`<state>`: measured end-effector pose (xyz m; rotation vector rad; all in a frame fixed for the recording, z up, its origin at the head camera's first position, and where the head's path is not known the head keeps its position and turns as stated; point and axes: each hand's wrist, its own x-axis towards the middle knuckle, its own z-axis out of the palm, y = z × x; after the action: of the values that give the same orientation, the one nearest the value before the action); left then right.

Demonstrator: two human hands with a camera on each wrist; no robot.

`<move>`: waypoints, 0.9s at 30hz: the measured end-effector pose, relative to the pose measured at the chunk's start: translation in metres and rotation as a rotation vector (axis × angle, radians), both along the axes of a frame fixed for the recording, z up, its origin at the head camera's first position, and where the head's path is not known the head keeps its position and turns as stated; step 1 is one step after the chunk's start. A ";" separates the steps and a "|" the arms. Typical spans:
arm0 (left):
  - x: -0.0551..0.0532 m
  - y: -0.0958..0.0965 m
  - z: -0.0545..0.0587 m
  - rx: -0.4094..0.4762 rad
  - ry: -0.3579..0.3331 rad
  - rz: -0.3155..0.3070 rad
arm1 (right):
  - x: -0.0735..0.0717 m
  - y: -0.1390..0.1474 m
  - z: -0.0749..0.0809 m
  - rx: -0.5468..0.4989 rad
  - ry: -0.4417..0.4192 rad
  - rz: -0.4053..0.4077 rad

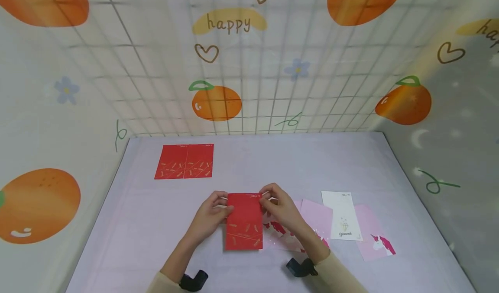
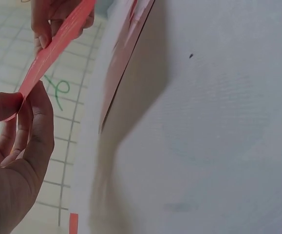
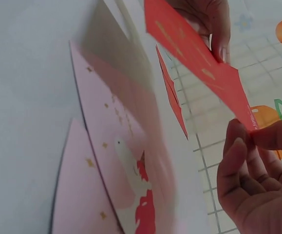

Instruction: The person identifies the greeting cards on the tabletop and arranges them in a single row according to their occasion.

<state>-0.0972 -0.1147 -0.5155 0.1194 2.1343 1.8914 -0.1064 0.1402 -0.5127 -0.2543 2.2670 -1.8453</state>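
Observation:
Both hands hold a red paper envelope (image 1: pixel 244 223) with gold markings on its lower half, raised over the table. My left hand (image 1: pixel 212 215) pinches its left edge near the top, thumb in front and fingers behind. At the upper right corner, my right hand (image 1: pixel 283 208) pinches it between thumb and fingers. The envelope is seen nearly edge-on in the left wrist view. Under and behind the right hand lie pink cards (image 1: pixel 317 215) with unicorn pictures, partly hidden by the hand and forearm.
Two more red envelopes (image 1: pixel 169 161) lie side by side at the back left of the white table (image 1: pixel 273 163). To the right, a white card (image 1: pixel 341 215) with a diamond drawing overlaps a pink unicorn card (image 1: pixel 370 230). Patterned cloth walls (image 1: pixel 156 89) enclose the table's back and sides.

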 end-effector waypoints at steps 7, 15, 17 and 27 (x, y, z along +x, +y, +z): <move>0.002 0.003 -0.001 -0.007 -0.024 0.022 | 0.002 0.001 0.002 -0.006 -0.003 0.001; 0.004 0.003 -0.001 0.018 -0.029 0.022 | -0.005 0.003 0.009 -0.028 0.016 -0.011; 0.006 0.002 0.000 0.025 -0.021 0.014 | -0.009 0.004 0.012 -0.030 0.022 -0.012; 0.013 -0.006 0.000 0.048 0.005 -0.038 | -0.024 0.007 0.019 -0.047 0.025 -0.046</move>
<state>-0.0845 -0.1210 -0.5155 0.1730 2.0758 1.9231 -0.1302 0.1477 -0.4935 -0.2367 2.2659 -1.9309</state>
